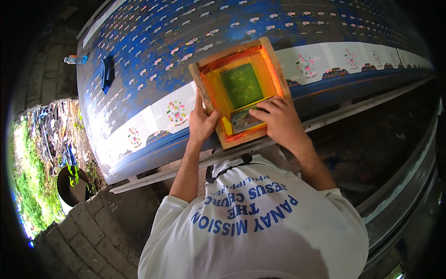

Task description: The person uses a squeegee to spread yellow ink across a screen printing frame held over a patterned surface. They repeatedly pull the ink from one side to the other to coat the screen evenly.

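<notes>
A wooden screen-printing frame (227,56), its inner walls smeared orange and yellow, lies tilted over the near edge of the printing table (160,83). A green mesh window (242,84) shows in its middle. My left hand (203,123) grips the frame's left side, thumb over the near part and a finger stretched along the edge. Inside the near end, my right hand (284,122) is closed on a squeegee (245,120) with a yellow-stained edge. The fingers partly cover the squeegee. White fabric pieces (155,120) with pink prints lie on both sides of the frame.
Rows of small printed marks cover the blue-stained tabletop. A dark blue cloth (107,73) and a plastic bottle (75,60) are at the table's left end. A metal rail (357,108) runs along the near edge. A round bin (72,188) stands at the lower left, by a block wall (88,237).
</notes>
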### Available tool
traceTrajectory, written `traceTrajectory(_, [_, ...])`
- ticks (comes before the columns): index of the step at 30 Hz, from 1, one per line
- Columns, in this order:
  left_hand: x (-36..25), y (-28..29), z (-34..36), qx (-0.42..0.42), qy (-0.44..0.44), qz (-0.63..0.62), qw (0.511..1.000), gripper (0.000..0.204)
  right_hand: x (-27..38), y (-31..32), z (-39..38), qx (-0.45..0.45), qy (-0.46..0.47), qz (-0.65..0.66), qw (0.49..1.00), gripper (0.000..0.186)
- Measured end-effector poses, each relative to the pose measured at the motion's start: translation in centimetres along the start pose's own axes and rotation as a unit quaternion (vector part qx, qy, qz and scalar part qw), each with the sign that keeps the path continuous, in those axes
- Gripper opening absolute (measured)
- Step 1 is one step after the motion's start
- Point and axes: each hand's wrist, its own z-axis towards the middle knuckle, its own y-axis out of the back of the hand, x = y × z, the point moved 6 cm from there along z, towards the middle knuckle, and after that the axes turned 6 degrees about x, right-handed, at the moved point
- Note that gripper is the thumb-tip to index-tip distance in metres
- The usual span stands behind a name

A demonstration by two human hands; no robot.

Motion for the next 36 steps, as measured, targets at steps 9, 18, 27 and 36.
traceTrajectory(9, [0.4, 0.1, 0.2, -0.012, -0.014, -0.078, 0.997, 0.107, 0.0, -0.2, 0.0, 0.018, 0.006, 0.014, 1.000, 0.048])
traceTrajectory(18, [0.8, -0.2, 0.3, -0.010, -0.007, -0.060, 0.998, 0.107, 0.2, -0.1, -0.1, 0.033, 0.006, 0.009, 0.999, 0.049])
traceTrajectory(27, [0.7, 0.2, 0.1, -0.032, -0.037, 0.024, 0.999, 0.107, -2.8, 1.8, 7.7, 0.109, -0.015, 0.065, 0.992, 0.044])
traceTrajectory(36, [0.6, 0.3, 0.0, -0.032, -0.028, 0.030, 0.999, 0.105, -3.1, 0.9, 12.3, 0.107, -0.062, 0.037, 0.992, 0.051])
